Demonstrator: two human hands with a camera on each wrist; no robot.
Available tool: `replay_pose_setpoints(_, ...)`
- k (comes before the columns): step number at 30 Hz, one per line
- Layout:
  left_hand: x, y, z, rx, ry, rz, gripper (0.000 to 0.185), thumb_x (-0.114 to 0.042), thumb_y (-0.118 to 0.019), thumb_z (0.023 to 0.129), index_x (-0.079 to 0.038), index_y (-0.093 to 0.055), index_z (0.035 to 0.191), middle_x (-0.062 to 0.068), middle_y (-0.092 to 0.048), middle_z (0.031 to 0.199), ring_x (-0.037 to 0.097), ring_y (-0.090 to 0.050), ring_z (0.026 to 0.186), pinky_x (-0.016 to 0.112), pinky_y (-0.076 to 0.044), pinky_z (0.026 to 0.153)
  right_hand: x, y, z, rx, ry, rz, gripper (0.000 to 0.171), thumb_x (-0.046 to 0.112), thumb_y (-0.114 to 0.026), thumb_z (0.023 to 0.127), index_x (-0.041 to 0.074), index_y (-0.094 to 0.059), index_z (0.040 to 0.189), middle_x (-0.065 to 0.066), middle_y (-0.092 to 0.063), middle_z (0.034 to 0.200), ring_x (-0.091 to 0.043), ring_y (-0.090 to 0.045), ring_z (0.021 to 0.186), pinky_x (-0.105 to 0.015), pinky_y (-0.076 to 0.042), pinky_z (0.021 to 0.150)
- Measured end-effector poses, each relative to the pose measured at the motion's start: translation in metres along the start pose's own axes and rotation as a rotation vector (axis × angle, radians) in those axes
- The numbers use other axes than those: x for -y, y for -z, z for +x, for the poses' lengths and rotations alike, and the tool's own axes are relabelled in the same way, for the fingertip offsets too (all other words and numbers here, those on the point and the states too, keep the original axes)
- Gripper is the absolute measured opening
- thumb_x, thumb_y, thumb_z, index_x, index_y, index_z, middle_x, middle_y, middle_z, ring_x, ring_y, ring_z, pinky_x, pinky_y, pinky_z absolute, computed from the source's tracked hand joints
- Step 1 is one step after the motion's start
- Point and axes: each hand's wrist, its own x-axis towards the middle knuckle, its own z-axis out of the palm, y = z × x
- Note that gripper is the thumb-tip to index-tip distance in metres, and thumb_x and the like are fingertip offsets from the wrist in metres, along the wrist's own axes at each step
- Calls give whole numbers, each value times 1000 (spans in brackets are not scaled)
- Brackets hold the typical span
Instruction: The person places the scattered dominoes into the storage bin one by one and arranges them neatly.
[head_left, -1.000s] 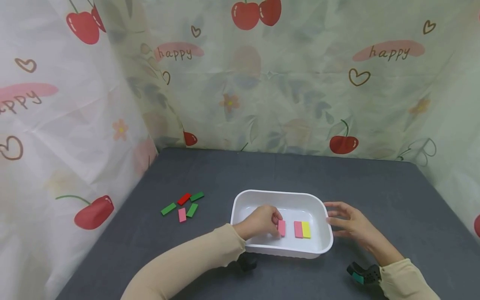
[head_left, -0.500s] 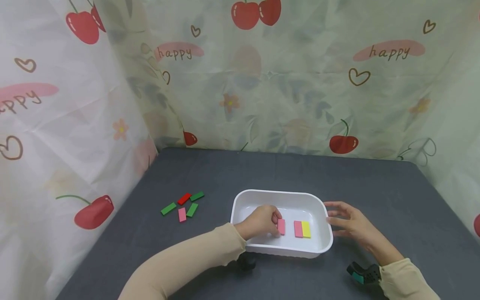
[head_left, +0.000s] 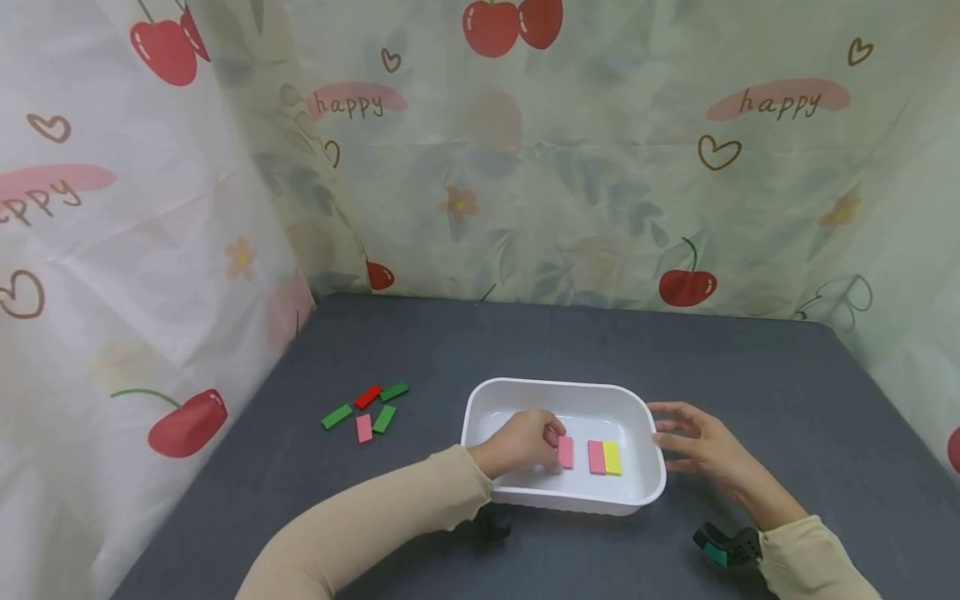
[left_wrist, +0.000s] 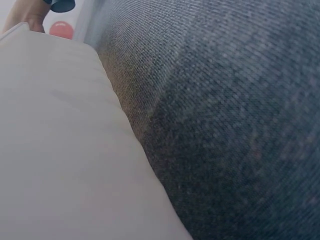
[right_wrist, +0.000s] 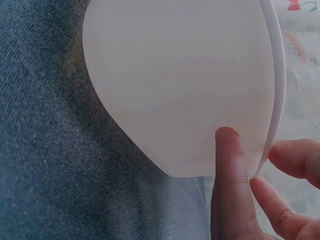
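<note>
A white plastic tub [head_left: 480,403] stands on the dark grey table. Inside it my left hand [head_left: 525,442] pinches a pink block [head_left: 566,452] that lies flat on the tub floor. Just right of it lie another pink block [head_left: 596,457] and a yellow block [head_left: 612,458], side by side and touching. My right hand [head_left: 693,446] rests against the tub's right outer wall [right_wrist: 190,90], thumb [right_wrist: 229,185] on the wall and fingers at the rim. The left wrist view shows only the tub's outer wall [left_wrist: 60,150] and the table cloth.
Left of the tub several loose blocks lie on the table: green ones [head_left: 337,417], a red one [head_left: 368,397] and a pink one [head_left: 364,428]. Cherry-print curtains close off the left, back and right sides. A dark wrist-camera mount [head_left: 731,548] sits at my right wrist.
My left hand has slid the pink block slightly right, nearer the pink-and-yellow pair. The right hand has stayed on the tub.
</note>
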Motion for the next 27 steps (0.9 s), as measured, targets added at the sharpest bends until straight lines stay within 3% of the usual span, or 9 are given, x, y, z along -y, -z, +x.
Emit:
replay_pose_setpoints(20,-2,-2,1,61,-7,-104,38,3,-79,73,-1,-67,109,1,-66,86,8,-61,74,21,-51,72,0,1,-1,9,6,10,67,23,-69,90,0,-36,144,-24,-53,124,-22,-60,102,-46,-56,80)
replay_pose_setpoints(27,-3,-2,-1,73,24,-135,38,3,-79,74,-2,-67,110,-1,-66,86,9,-61,75,22,-52,73,0,1,-1,16,5,13,67,23,-69,90,0,-36,144,-24,-52,125,-23,-60,102,-46,-56,80)
